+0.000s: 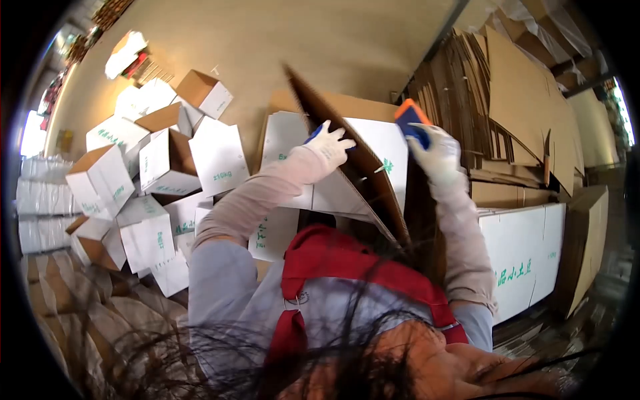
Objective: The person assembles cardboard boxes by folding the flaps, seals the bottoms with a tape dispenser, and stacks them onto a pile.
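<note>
My left hand (328, 145), in a white glove, is closed on the left side of a folded cardboard sheet (360, 170), which stands tilted in front of my body. My right hand (433, 150), also gloved, is wrapped round a blue and orange tool (412, 123) to the right of the sheet. Behind the sheet lie white cardboard pieces (380, 143) with green print, on top of brown cardboard (320, 104). The sheet's far corner is blurred.
White open boxes (167, 160) are heaped on the left. Flat brown cardboard (527, 100) stands stacked at the right, above a long white box (520, 257). Wrapped white bundles (43, 203) sit at the far left. Bare floor (267, 40) shows ahead.
</note>
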`<action>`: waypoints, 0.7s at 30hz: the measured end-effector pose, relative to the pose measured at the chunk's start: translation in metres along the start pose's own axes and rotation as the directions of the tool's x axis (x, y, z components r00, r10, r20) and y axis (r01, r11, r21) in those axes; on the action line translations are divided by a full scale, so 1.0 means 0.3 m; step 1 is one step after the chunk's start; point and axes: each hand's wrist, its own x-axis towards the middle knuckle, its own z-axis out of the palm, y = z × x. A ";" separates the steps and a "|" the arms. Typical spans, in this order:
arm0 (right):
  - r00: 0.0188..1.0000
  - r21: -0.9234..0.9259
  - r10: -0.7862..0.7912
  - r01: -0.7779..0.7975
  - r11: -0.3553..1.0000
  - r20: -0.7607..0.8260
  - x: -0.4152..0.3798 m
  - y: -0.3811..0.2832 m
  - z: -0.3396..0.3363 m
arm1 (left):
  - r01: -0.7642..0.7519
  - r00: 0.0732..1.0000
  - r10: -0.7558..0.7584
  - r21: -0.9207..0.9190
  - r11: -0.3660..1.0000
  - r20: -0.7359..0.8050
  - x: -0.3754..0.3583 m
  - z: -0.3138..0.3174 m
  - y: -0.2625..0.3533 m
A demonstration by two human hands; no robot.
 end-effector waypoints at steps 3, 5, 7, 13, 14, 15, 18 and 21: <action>0.960 -0.249 -0.055 0.126 0.960 0.273 0.116 -0.147 0.218 | 0.066 0.997 -0.072 0.125 0.990 0.042 0.017 -0.102 0.045; 0.932 -0.310 -0.048 0.168 0.936 0.360 0.160 -0.239 0.284 | -0.150 0.903 0.042 -0.223 0.963 -0.427 0.030 0.020 0.130; 0.932 -0.273 -0.043 0.150 0.950 0.361 0.210 -0.184 0.381 | -0.205 0.888 0.159 -0.064 0.977 -0.432 0.018 -0.013 0.242; 0.952 -0.292 -0.229 0.282 0.914 0.204 0.159 0.191 0.183 | 0.008 0.996 0.005 -0.155 0.988 0.086 -0.011 0.207 0.055; 0.937 -0.327 -0.301 0.345 0.880 0.179 0.111 0.265 0.144 | 0.154 0.934 -0.086 -0.172 0.973 0.348 -0.004 0.293 -0.027; 0.942 -0.335 -0.244 0.312 0.889 0.231 0.055 0.236 0.089 | 0.240 0.926 -0.140 -0.258 0.936 0.351 -0.115 0.139 -0.084; 0.921 -0.265 -0.206 0.300 0.916 0.330 -0.118 0.200 0.131 | 0.249 0.898 -0.039 -0.433 0.866 0.437 -0.183 0.033 -0.153; 0.931 -0.318 -0.132 0.246 0.915 0.341 -0.150 0.117 0.116 | 0.036 0.928 0.340 -0.944 0.328 0.154 -0.052 0.081 -0.100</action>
